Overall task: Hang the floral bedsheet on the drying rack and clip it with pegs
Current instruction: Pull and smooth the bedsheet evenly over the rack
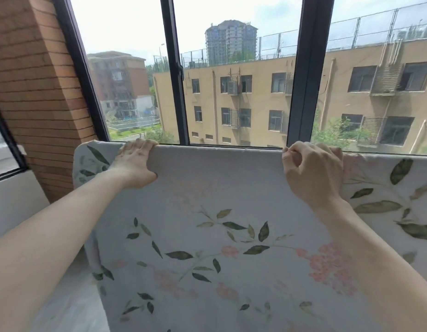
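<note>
At the far left stands a brick pillar [37, 92], and behind it a dark window frame [176, 75] crosses the view. The left hand [133, 164] lies on the top edge of the bedsheet [207, 248], with the fingers bent over the edge to the far side, so their tips are hidden; the thumb presses on the near side. The sheet hangs down toward the viewer, white with green leaves and pink flowers, and its lower part is cut off by the picture border. The rack under the fold is fully covered by the cloth and cannot be seen. The right hand [313, 171] grips the same edge, its fingers curled tightly around a small bunch of cloth. Right of it the sheet continues out of view.
</note>
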